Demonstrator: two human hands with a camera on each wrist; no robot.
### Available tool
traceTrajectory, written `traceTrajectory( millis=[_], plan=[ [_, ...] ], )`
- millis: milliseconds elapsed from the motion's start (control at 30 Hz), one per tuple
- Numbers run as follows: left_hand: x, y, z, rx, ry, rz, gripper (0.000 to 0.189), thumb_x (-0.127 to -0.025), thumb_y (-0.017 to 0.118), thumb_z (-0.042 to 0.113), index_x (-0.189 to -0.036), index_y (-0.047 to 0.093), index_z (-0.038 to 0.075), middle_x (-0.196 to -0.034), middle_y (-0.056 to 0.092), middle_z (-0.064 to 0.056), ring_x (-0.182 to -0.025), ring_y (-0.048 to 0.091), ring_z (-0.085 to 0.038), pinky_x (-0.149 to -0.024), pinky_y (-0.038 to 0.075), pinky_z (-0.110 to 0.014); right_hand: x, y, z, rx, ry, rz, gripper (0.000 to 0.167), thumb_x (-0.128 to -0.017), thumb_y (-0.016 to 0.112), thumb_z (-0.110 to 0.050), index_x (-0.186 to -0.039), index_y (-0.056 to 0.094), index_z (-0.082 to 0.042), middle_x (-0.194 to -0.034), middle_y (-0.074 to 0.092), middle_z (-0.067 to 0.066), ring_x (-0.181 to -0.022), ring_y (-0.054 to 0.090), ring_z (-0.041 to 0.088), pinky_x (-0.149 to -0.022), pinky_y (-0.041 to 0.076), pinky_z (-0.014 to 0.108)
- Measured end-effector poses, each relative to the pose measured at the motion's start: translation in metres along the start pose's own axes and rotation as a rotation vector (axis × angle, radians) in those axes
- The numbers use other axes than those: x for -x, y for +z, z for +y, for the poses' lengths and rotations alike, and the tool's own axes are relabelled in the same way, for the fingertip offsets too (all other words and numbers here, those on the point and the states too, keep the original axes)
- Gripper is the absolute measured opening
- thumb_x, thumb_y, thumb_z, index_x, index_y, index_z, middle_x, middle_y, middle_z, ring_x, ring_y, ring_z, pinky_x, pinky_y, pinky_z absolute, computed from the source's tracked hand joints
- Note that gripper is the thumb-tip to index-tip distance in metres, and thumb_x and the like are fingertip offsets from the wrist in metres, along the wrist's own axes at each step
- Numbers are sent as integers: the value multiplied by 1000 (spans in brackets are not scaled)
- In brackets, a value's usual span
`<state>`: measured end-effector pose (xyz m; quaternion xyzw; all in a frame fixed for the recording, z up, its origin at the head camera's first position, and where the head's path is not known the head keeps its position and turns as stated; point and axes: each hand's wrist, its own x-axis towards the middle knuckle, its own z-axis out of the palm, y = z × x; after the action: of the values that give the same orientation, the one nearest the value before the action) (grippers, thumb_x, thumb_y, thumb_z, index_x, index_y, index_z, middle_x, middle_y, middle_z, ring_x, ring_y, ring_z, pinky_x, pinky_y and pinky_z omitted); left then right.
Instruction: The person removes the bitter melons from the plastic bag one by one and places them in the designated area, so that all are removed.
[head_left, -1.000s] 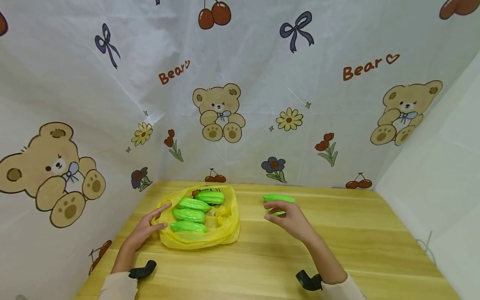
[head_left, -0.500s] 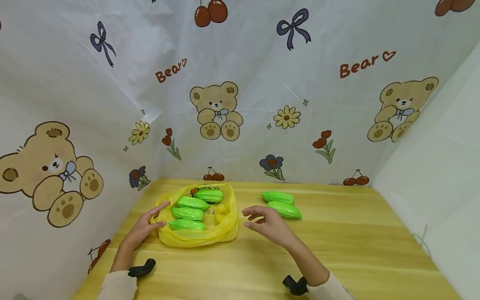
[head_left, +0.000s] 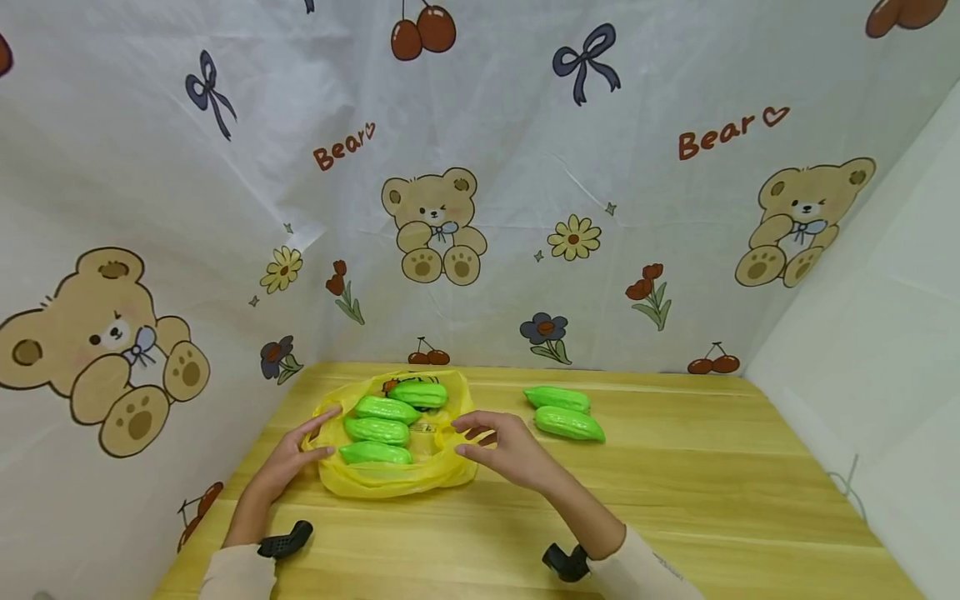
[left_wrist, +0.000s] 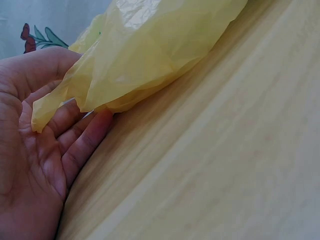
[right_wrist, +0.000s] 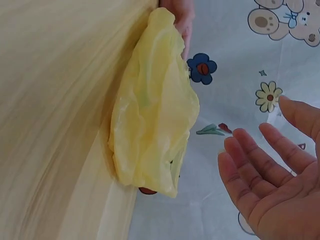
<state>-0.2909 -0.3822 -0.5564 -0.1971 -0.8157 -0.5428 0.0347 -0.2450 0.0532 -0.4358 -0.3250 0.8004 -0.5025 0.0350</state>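
Observation:
A yellow plastic bag (head_left: 390, 482) lies open-mouthed on the table, with several bright green bumpy bitter melons (head_left: 378, 431) side by side inside it. My left hand (head_left: 283, 460) rests at the bag's left edge, fingers spread and touching the plastic; the left wrist view shows a loose flap of bag (left_wrist: 145, 60) over the fingers. My right hand (head_left: 504, 450) hovers at the bag's right rim with fingers loosely bent and nothing in them. Seen from the right wrist, the right hand (right_wrist: 272, 175) is apart from the bag. Two more bitter melons (head_left: 568, 423) lie right of the bag.
The wooden table (head_left: 675, 483) meets a white bear-print cloth (head_left: 525, 150) at the back and left. On the right stands a plain white wall (head_left: 885, 333), with a thin cord (head_left: 852, 492) near the table's edge.
My right hand has moved left, from over the two loose bitter melons to the bag's right rim, uncovering both. My left hand has stayed at the bag's left edge.

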Motion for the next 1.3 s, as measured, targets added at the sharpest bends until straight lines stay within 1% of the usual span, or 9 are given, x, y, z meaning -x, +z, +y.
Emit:
traceTrajectory(
  millis=[400, 633, 800, 933, 1033, 1100, 1200, 1233, 1300],
  plan=[
    [-3, -1, -1, -5, -9, -4, 63, -97, 67, 11, -156, 43, 12, -162, 35, -14, -141, 27, 1, -101, 25, -9, -30, 23, -9, 41, -29, -45, 33, -97, 71, -23, -128, 70, -12, -121, 71, 3, -108, 66, 28, -92, 54, 46],
    [-6, -2, 1, -1, 4, -15, 63, -98, 66, 9, -156, 41, 9, -162, 34, -16, -145, 25, -5, -102, 23, -6, -47, 34, -3, 59, -21, -53, 28, -97, 70, -19, -124, 71, -9, -121, 71, 6, -107, 66, 25, -89, 55, 34],
    [-8, -3, 2, 16, 3, -15, 64, -97, 66, 9, -156, 42, 10, -162, 34, -16, -145, 24, 0, -103, 22, -5, -59, 45, 5, 42, -28, -44, 28, -96, 71, -14, -122, 71, -2, -119, 70, 14, -106, 66, 29, -85, 54, 26],
    [-7, -3, 3, 17, -1, -13, 64, -97, 67, 10, -156, 42, 11, -162, 34, -15, -145, 24, 0, -103, 22, -6, -67, 56, 11, 36, -18, -36, 28, -94, 73, -12, -120, 71, 0, -116, 71, 15, -103, 66, 26, -83, 54, 24],
    [-6, -3, 3, 12, -21, -13, 64, -97, 67, 10, -156, 42, 10, -163, 34, -15, -150, 21, -13, -111, 21, -15, -71, 63, 15, 37, -4, -31, 28, -94, 74, -12, -119, 72, 0, -115, 71, 13, -100, 66, 22, -82, 54, 23],
    [-5, -2, 2, 9, -32, -15, 65, -97, 67, 10, -156, 41, 10, -163, 33, -15, -151, 18, -25, -118, 20, -33, -72, 68, 17, 40, 5, -27, 28, -93, 75, -12, -119, 72, -1, -114, 72, 13, -98, 66, 20, -81, 54, 23],
    [-4, -2, 2, 8, -43, -15, 65, -97, 67, 10, -157, 41, 11, -163, 33, -15, -151, 16, -37, -117, 16, -55, -73, 75, 20, 53, 13, -21, 27, -92, 76, -12, -117, 73, -2, -114, 72, 11, -97, 66, 19, -79, 54, 22],
    [-4, -2, 2, 7, -43, -15, 65, -97, 67, 10, -157, 41, 10, -163, 33, -15, -151, 16, -37, -118, 16, -54, -74, 77, 21, 56, 14, -20, 27, -92, 76, -12, -116, 73, -2, -113, 72, 10, -97, 66, 19, -78, 54, 22],
    [-3, -2, 1, 5, -39, -12, 65, -97, 67, 10, -157, 41, 10, -163, 33, -15, -151, 18, -30, -119, 20, -39, -74, 82, 22, 62, 17, -21, 27, -91, 77, -12, -116, 74, -2, -114, 72, 10, -98, 67, 21, -77, 54, 22]
  ],
)
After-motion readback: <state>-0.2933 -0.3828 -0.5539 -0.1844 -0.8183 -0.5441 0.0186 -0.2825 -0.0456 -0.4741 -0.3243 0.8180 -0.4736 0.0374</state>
